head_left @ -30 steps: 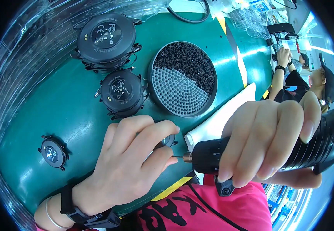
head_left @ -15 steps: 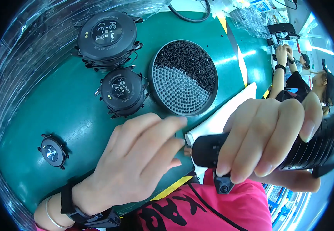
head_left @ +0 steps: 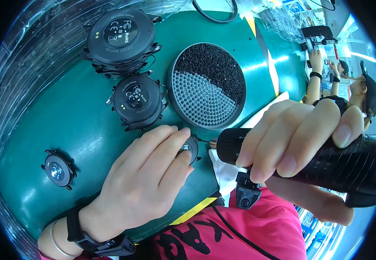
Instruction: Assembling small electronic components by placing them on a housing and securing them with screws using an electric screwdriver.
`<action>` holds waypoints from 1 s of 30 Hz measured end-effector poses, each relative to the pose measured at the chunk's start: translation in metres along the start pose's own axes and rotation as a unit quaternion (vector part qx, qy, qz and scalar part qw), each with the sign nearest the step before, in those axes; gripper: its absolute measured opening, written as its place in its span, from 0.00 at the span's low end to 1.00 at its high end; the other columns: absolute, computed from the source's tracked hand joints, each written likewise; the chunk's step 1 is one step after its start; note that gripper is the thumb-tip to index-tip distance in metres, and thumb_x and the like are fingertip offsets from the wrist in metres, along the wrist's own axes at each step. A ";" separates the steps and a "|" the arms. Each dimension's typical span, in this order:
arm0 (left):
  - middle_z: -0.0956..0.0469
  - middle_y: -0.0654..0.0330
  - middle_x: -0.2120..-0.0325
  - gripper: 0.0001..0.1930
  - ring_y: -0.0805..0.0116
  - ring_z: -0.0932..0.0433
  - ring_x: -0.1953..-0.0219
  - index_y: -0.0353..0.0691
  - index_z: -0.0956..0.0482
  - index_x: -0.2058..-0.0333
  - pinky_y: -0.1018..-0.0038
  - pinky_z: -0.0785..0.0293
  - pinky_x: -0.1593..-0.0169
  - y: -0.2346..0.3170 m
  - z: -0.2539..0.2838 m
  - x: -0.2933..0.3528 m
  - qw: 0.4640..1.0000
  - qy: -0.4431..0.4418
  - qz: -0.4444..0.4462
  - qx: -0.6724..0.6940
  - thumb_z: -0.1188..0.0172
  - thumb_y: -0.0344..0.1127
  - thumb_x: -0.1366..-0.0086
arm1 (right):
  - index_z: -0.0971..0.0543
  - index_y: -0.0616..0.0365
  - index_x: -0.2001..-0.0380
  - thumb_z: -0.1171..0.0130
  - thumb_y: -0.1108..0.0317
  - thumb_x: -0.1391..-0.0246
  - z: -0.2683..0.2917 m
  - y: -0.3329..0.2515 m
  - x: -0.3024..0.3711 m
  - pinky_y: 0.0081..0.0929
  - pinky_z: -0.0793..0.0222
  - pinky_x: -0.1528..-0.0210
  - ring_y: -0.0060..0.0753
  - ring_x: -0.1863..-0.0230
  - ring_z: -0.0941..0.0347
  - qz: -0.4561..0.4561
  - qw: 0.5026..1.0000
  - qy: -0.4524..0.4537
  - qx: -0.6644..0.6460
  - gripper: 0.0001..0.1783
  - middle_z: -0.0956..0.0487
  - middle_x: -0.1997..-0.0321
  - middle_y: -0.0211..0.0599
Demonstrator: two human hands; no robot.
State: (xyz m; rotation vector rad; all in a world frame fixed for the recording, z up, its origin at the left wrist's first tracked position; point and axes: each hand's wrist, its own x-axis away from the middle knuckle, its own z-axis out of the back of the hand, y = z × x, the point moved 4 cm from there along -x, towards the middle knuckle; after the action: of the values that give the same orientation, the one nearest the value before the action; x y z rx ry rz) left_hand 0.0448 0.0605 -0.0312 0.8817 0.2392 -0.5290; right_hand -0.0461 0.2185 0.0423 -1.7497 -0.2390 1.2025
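Observation:
Under the fingers of my left hand [head_left: 138, 177] a black round smartwatch case [head_left: 193, 149] lies back side up on the green table; the hand covers its left part. My right hand [head_left: 292, 138] grips a black electric screwdriver [head_left: 229, 145], held roughly level and pointing left. Its thin bit reaches the lug at the upper right edge of this case; I cannot tell whether a screw is on it. Just beyond sits a round grey dish [head_left: 198, 102] with a dimpled floor, its far right part heaped with small black screws.
Two stacks of watch cases, a taller one [head_left: 121, 37] and a lower one [head_left: 137, 97], stand left of the dish. A single case [head_left: 59, 170] lies far left. Clear plastic sheeting [head_left: 36, 56] borders the left side. A co-worker [head_left: 326, 84] is at the right.
The screwdriver has moved up and slightly left, its bit meeting the case edge. My left fingers have drawn back a little to the left, and the case beneath them now shows.

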 end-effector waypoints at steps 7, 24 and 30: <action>0.22 0.48 0.52 0.15 0.47 0.22 0.54 0.32 0.21 0.66 0.61 0.22 0.55 0.001 0.000 -0.001 1.000 0.006 -0.003 -0.010 0.29 0.24 0.55 | 0.38 0.62 0.50 0.39 0.37 0.46 -0.002 -0.011 0.001 0.27 0.23 0.85 0.33 0.84 0.25 -0.006 1.000 -0.014 0.012 0.40 0.26 0.70 0.40; 0.23 0.51 0.51 0.16 0.59 0.25 0.58 0.36 0.20 0.59 0.69 0.28 0.62 0.001 0.004 -0.002 0.992 -0.038 -0.041 -0.112 0.34 0.34 0.47 | 0.31 0.60 0.47 0.48 0.22 0.50 0.039 0.000 0.002 0.31 0.26 0.82 0.32 0.83 0.26 0.077 0.980 0.155 0.101 0.49 0.28 0.71 0.37; 0.23 0.53 0.49 0.20 0.61 0.26 0.61 0.34 0.20 0.56 0.70 0.31 0.63 0.000 0.001 0.000 0.992 -0.042 -0.037 -0.112 0.34 0.37 0.47 | 0.28 0.58 0.48 0.55 0.18 0.51 0.060 0.018 -0.003 0.32 0.26 0.80 0.31 0.82 0.27 0.096 0.992 0.046 0.074 0.51 0.29 0.72 0.37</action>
State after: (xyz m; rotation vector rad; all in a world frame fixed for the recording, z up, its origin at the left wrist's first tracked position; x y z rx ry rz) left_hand 0.0442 0.0596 -0.0308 0.6327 0.2493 -0.5953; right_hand -0.1017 0.2430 0.0275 -1.7216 0.0745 1.2381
